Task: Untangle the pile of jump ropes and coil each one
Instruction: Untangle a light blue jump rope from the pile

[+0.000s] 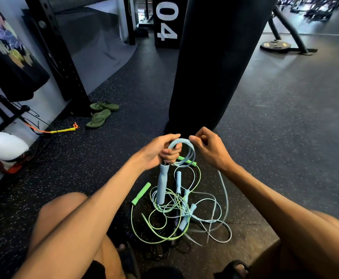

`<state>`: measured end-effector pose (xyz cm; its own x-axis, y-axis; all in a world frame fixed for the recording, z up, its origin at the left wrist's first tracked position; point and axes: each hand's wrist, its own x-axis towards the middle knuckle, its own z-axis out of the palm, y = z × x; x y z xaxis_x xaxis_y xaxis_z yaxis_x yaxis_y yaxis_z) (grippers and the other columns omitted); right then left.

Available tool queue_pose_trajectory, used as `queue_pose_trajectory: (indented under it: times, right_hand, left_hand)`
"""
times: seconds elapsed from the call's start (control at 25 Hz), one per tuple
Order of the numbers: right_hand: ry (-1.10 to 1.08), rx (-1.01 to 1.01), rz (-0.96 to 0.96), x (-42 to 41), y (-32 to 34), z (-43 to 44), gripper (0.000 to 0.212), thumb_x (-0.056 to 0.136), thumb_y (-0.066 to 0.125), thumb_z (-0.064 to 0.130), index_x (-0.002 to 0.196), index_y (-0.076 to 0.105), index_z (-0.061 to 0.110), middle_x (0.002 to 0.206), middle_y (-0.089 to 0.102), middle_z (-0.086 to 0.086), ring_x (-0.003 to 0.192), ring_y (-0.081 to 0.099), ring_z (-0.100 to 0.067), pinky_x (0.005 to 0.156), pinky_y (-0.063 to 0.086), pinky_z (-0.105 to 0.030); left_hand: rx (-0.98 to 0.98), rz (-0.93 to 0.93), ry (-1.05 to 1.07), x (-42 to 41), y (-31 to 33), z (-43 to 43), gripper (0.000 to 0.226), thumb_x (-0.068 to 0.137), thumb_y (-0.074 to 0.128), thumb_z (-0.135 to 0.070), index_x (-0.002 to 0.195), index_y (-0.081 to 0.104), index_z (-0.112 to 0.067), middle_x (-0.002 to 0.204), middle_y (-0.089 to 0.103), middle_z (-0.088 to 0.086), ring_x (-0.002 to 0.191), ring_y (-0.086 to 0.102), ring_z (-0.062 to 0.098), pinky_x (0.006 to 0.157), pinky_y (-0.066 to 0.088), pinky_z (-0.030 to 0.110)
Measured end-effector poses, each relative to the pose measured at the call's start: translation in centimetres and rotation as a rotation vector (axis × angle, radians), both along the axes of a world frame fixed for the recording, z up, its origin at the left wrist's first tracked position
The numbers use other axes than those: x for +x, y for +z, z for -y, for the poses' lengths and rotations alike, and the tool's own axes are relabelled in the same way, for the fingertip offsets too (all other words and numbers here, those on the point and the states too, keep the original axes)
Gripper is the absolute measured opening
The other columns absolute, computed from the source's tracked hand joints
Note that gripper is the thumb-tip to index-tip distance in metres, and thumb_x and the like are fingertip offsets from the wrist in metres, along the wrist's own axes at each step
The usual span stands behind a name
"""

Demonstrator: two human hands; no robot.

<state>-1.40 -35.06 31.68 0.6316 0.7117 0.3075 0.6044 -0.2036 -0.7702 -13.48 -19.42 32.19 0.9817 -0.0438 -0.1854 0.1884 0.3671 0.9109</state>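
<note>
A tangled pile of jump ropes [176,214] lies on the dark floor between my knees: light blue cords, green cords and thin black ones. My left hand [160,152] is shut on a light blue rope's coil [184,150], and that rope's blue handle [162,184] hangs down below the fist. My right hand [209,148] pinches the top of the same coil between thumb and finger. From the coil a blue cord [224,190] runs down to the pile. One green handle [141,193] lies left of the pile, another [187,161] just behind the coil.
A black punching bag [215,61] hangs right behind my hands. Green flip-flops [101,114] and a yellow-handled orange rope [62,130] lie at the left by a black rack [64,57]. A white bag [4,146] sits far left. A weight plate [275,45] rests far right.
</note>
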Motion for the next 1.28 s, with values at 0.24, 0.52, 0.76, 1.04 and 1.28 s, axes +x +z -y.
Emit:
queue_pose_trajectory:
  times: [0.24,0.52,0.76,1.04,1.28]
  right_hand:
    - [0.144,-0.154,-0.346,-0.6,-0.7,0.2,0.01,0.103,0.046,0.011,0.093,0.044,0.008,0.069,0.069,-0.017,0.056,0.067,-0.026,0.051,0.053,-0.035]
    - [0.332,-0.44,-0.508,-1.4,-1.1,0.9,0.016,0.097,0.058,0.011,0.098,0.05,-0.002,0.076,0.073,-0.019,0.063,0.071,-0.025,0.053,0.055,-0.028]
    - [0.355,-0.498,-0.341,-1.6,-1.5,0.5,0.012,0.092,0.066,0.009,0.086,0.056,0.007,0.07,0.072,-0.009,0.065,0.07,-0.027,0.06,0.058,-0.035]
    - [0.369,-0.255,-0.073,-1.6,-0.6,-0.1,0.011,0.099,0.057,0.02,0.09,0.061,0.016,0.065,0.059,0.006,0.053,0.054,-0.002,0.053,0.046,-0.024]
    - [0.241,-0.127,0.021,-0.7,0.2,0.0,0.017,0.094,0.063,0.032,0.083,0.065,0.019,0.065,0.06,0.001,0.056,0.048,-0.005,0.052,0.038,-0.025]
  left_hand:
    - [-0.359,0.132,0.189,0.2,0.6,-0.9,0.029,0.103,0.03,-0.026,0.084,0.047,-0.012,0.055,0.021,-0.006,0.045,0.019,0.008,0.05,0.027,0.023]
    - [-0.305,0.186,0.648,0.8,0.4,-2.1,0.03,0.105,0.034,-0.023,0.084,0.049,-0.008,0.059,0.037,-0.001,0.052,0.035,0.012,0.061,0.034,0.028]
    - [0.135,0.195,0.834,1.0,-0.5,-2.0,0.03,0.104,0.041,-0.017,0.081,0.055,-0.005,0.055,0.054,0.001,0.05,0.054,0.019,0.06,0.049,0.032]
    - [0.901,0.124,0.577,0.7,-1.4,-0.8,0.029,0.101,0.047,-0.015,0.077,0.061,-0.006,0.055,0.062,0.006,0.043,0.058,0.014,0.048,0.047,0.021]
    - [1.002,-0.097,0.14,0.5,-1.8,-0.2,0.039,0.104,0.042,-0.026,0.084,0.064,-0.001,0.052,0.054,0.001,0.036,0.046,0.006,0.041,0.037,0.02]
